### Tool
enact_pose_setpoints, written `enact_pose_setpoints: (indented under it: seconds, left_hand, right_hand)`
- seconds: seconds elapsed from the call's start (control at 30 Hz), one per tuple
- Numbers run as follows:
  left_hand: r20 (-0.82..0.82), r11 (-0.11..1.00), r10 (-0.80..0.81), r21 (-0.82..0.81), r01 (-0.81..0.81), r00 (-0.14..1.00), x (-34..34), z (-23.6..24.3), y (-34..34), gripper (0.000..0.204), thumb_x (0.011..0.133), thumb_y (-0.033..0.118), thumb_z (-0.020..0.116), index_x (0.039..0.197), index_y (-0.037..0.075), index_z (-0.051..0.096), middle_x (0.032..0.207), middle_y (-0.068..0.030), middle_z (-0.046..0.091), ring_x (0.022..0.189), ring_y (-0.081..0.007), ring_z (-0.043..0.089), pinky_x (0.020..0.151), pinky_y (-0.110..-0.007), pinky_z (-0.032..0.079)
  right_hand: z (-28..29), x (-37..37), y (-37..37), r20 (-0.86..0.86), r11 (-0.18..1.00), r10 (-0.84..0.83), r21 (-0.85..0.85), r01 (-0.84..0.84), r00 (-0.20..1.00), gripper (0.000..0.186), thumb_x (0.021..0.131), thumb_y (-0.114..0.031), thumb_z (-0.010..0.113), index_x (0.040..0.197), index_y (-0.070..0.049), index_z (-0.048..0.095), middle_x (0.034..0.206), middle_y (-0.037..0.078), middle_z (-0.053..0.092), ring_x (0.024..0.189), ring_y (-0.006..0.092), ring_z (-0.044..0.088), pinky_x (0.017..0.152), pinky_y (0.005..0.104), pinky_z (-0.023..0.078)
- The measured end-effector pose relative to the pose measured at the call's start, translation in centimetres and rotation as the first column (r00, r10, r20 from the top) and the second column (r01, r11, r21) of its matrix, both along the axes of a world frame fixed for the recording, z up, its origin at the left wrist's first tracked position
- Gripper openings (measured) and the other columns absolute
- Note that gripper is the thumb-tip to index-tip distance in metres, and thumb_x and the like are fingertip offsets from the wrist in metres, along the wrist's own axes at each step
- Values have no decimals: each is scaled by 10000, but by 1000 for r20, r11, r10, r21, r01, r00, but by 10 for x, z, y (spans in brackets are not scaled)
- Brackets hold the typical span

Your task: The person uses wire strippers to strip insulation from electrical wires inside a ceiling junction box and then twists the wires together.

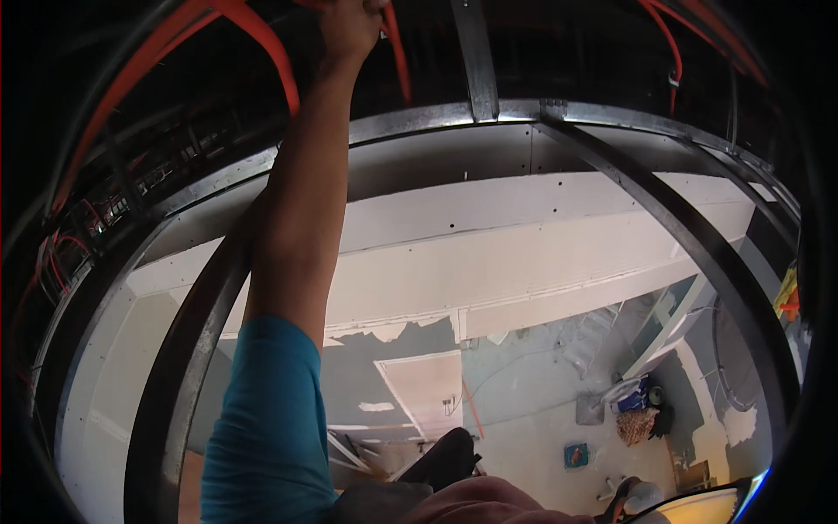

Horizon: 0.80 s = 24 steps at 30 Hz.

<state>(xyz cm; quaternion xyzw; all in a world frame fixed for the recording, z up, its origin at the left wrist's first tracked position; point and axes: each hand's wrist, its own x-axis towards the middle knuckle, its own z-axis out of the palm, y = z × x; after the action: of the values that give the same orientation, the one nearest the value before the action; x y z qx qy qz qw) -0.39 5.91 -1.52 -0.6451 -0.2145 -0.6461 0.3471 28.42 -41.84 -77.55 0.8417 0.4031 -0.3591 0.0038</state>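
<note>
My left arm, in a blue short sleeve, reaches up through the metal ceiling framing. At the upper edge, my left hand point(347, 33) is closed around a red conduit point(399, 61), which shows on both sides of it. The fingertips are partly cut off by the picture's edge. Another red conduit point(272, 45) curves down just left of the hand. A vertical metal stud point(476, 65) stands to the hand's right. My right hand is out of view.
A metal channel point(401, 120) crosses below the hand, with dark beams point(698, 227) sloping down. White plasterboard point(489, 249) lies beneath. Far below, the floor point(515, 393) holds a blue container point(575, 455), bags point(637, 424) and another person point(633, 498).
</note>
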Motion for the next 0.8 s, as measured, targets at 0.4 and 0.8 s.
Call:
enact_pose_setpoints:
  seconds: [0.4, 0.8]
  left_hand:
    - [40, 997, 2, -75, 1, 999, 1, -6, -12, 156, 930, 134, 622, 1000, 148, 761, 973, -164, 719, 936, -388, 688, 778, -465, 548]
    - [43, 999, -49, 15, 49, 998, -5, -7, 3, 159, 914, 114, 620, 979, 130, 765, 965, -158, 717, 922, -379, 689, 779, -452, 546]
  right_hand:
    - [8, 4, 9, -41, 998, -42, 47, 43, 998, 283, 989, -226, 579, 1161, -19, 667, 907, 163, 694, 820, 253, 696, 741, 395, 554]
    - [69, 6, 8, -335, 922, -187, 264, 282, 923, 299, 992, -229, 576, 1195, -22, 647, 972, 174, 688, 862, 259, 697, 759, 394, 555]
